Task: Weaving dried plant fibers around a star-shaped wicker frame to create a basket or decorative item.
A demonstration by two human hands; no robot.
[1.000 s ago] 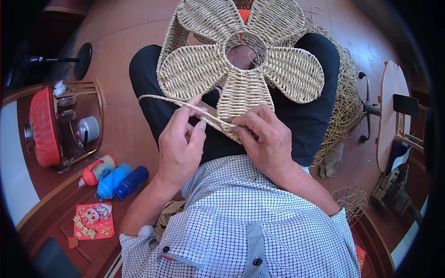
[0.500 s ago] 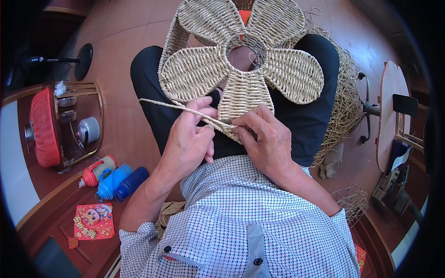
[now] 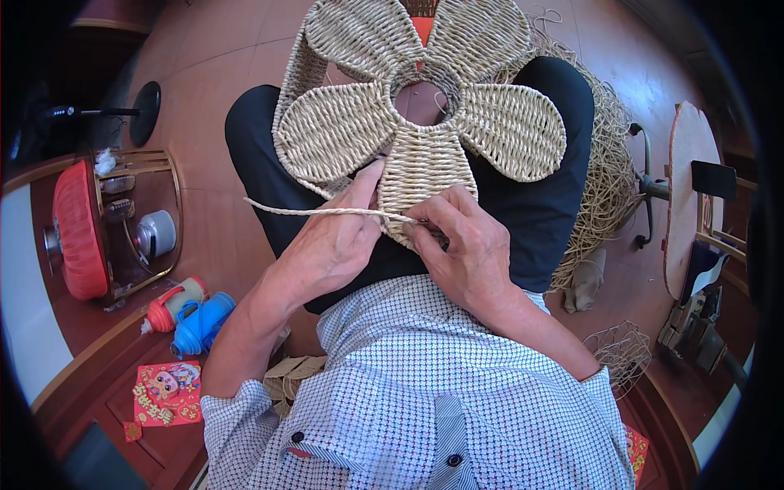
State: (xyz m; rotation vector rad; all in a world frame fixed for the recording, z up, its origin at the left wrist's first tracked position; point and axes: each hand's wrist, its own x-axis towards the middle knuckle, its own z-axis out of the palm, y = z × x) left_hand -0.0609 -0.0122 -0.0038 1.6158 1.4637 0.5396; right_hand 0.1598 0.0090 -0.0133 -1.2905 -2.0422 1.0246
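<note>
A woven straw flower (image 3: pixel 339 131) with rounded petals and a round central hole rests across my thighs. My right hand (image 3: pixel 467 249) is closed, thumb and fingers pinching a twisted straw cord (image 3: pixel 306 211) at the lower edge of the nearest petal (image 3: pixel 426 175). From there the cord runs left over the back of my left hand (image 3: pixel 339 241), its free end in the air. My left hand grips that petal's left edge, one finger reaching up along it and the other fingertips hidden behind the weave.
A heap of loose straw cord (image 3: pixel 608 171) lies on the floor beyond my right leg. On the left are a blue bottle (image 3: pixel 202 322), a red-and-beige bottle (image 3: pixel 175 300) and a rack with a red cover (image 3: pixel 80 229). A round wooden board (image 3: pixel 679 204) stands at right.
My left hand has moved in against the petal's left edge, its fingers going behind it. The cord has swung to lie nearly level. The flower has shifted slightly left.
</note>
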